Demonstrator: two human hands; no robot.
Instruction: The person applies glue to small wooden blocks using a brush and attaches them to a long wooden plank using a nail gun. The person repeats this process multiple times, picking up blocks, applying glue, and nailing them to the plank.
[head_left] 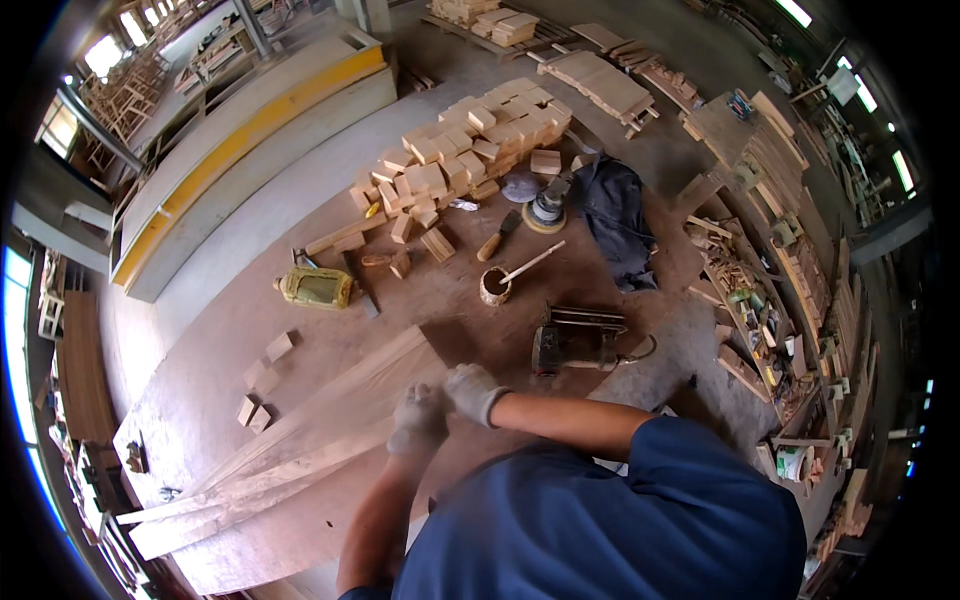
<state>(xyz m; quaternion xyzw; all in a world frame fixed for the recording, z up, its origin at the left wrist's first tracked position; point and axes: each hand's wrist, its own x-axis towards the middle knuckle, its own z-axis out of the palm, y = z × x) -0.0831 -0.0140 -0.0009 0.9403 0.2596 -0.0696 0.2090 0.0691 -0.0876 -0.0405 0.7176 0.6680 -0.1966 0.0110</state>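
Long pale wooden boards lie slanting across the brown worktable, their right ends by my hands. My left hand, in a light grey work glove, is closed at the right end of the lower board. Close beside it my right hand, gloved alike, has its fingers curled near the upper board's corner. Whatever lies in the right fingers is hidden. Beyond the hands are a nail gun on its side and a glue-crusted pot with a stick in it.
Stacked wooden blocks fill the table's far side. Nearby are a sander, a brush, a dark cloth and a yellowish plastic bottle. Small blocks lie left; a scrap-filled rack stands right.
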